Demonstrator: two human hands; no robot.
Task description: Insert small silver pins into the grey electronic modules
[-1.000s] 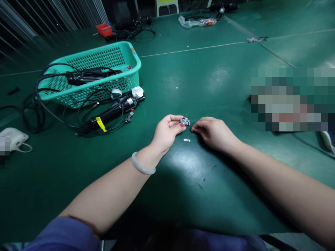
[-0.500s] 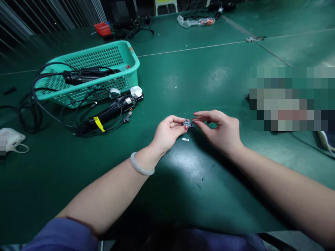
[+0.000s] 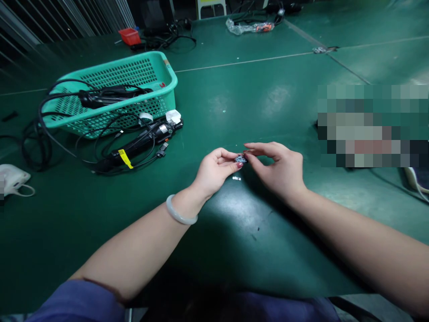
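My left hand (image 3: 216,170) pinches a small bluish circuit board (image 3: 240,159) between thumb and fingers, just above the table. At the board's right end, the thumb and index fingertip of my right hand (image 3: 279,167) come together in a pinch. What lies between those right fingertips is too small and dark to make out. Below the board, a small silvery-white piece (image 3: 236,178) lies on the green table (image 3: 208,250).
On the left stands a turquoise basket (image 3: 124,109) with black corded devices in it. Beside it lies a black corded tool (image 3: 144,142) with a yellow tag. A white device (image 3: 13,179) sits at the left edge. Farther back are a red tray (image 3: 130,36) and a plastic bag (image 3: 248,27).
My right hand has shifted slightly left, its fingertips now closer against the board's right end. My left hand still holds the board in nearly the same place.
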